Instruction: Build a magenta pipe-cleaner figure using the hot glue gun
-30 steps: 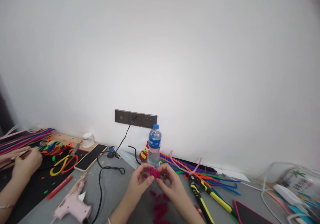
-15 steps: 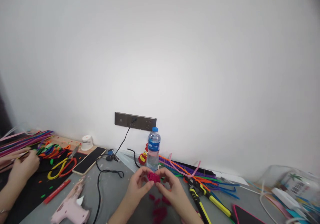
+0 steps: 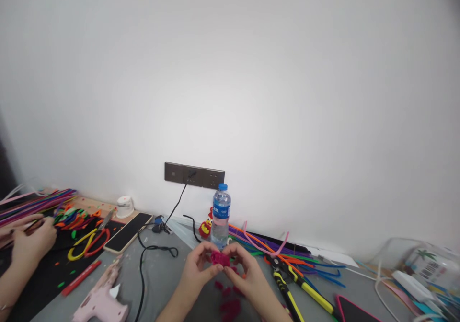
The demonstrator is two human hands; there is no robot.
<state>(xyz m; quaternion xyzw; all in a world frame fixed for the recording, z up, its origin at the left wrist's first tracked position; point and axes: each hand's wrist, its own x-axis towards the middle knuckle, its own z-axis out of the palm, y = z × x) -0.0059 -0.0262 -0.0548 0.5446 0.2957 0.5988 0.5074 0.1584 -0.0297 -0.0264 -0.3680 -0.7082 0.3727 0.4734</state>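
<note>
left hand (image 3: 199, 268) and right hand (image 3: 243, 270) both pinching one fuzzy magenta piece (image 3: 220, 258), loose magenta bits (image 3: 230, 307) below, water bottle (image 3: 220, 219) upright just behind, pliers (image 3: 285, 293) right of them

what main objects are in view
bottle: 1, clear/blue, centre
figurine: 1, red/yellow, beside bottle
socket panel: 1, brown, centre
pipe cleaners: many, mixed, both sides
pliers: 1, yellow/black, right
slab: 1, dark, lower right
packet: 1, clear, right
glue gun: 1, pink, lower left
stick: 1, red, left
scissors: 1, yellow/orange, left
phone: 1, black/beige, left
cylinder: 1, white, left
cords: several, black, left
loose pieces: several, magenta, bottom
held piece: 1, magenta, centre
co-worker's hands: 2, left
left hand: 1, centre
right hand: 1, centre
</note>
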